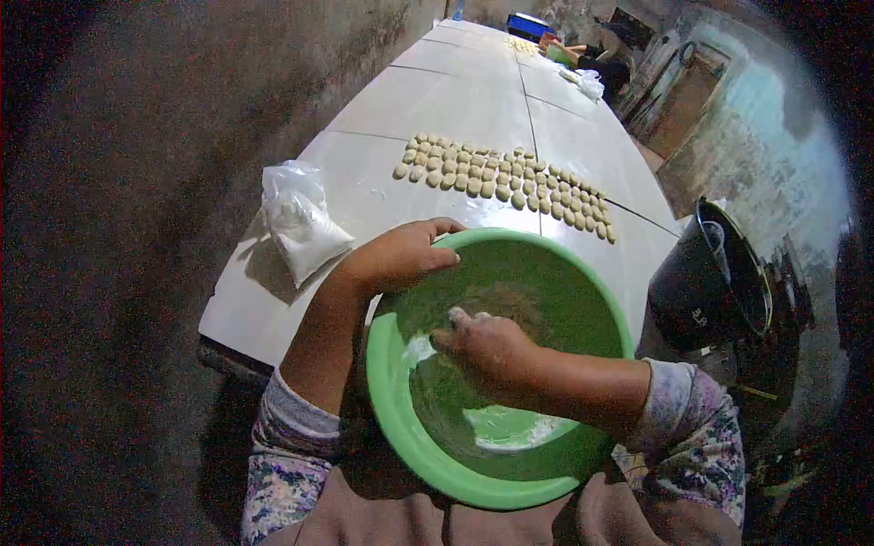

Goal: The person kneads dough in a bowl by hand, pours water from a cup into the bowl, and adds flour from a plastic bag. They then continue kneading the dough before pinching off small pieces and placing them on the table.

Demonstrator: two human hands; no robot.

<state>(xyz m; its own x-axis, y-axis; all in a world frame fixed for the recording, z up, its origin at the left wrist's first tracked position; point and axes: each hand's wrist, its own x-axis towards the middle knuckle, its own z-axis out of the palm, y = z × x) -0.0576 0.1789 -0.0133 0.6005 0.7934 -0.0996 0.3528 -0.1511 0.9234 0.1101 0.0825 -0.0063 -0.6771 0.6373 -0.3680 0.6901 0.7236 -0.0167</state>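
A large green basin tilts toward me at the near end of the table, against my lap. My left hand grips its far left rim, thumb on the inner side. Inside the basin is my right hand, its fingers curled and whitened with powder; whether anything is in them is hidden. White powder clings to the basin's inner wall and lies in patches on the bottom. Just left of my left forearm stands a clear plastic bag of white powder.
Beyond the basin, rows of small dough pieces lie across the white tiled table. A black bucket stands to the right. At the far end are another person's arm, a blue container and a plastic bag. A wall runs along the left.
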